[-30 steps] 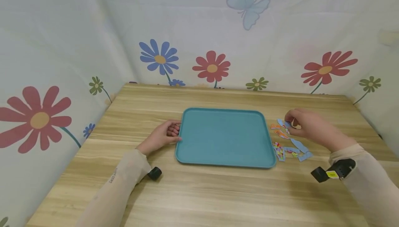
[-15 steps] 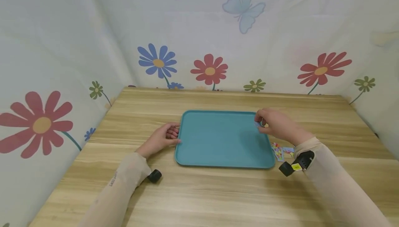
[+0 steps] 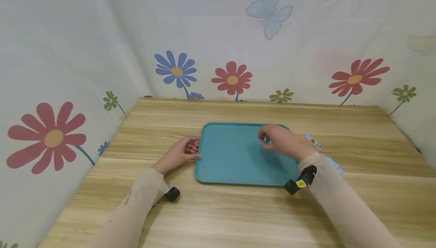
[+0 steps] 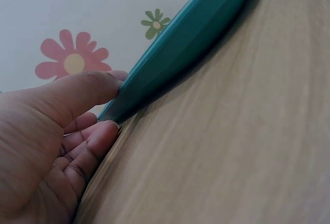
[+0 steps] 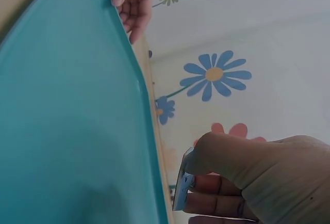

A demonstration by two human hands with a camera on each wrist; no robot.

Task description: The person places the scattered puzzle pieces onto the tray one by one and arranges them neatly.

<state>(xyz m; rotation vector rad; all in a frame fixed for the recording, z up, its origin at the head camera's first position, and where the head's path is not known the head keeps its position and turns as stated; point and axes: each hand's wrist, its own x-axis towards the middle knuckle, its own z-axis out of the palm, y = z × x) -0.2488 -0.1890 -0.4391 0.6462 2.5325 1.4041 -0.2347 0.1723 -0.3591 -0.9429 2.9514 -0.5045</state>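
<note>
One left hand (image 3: 179,154) pinching a teal tray (image 3: 228,153), right hand (image 3: 282,141) above it, fingers closed on a thin piece (image 5: 182,190), perhaps card, printed pieces (image 3: 315,142) right of those fingers.

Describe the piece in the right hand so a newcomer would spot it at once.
On the wooden table, find the teal tray. Over its right half, the right hand pinches a small light-blue printed piece. Unlike the loose pieces lying right of the tray, only this one is held.
</note>
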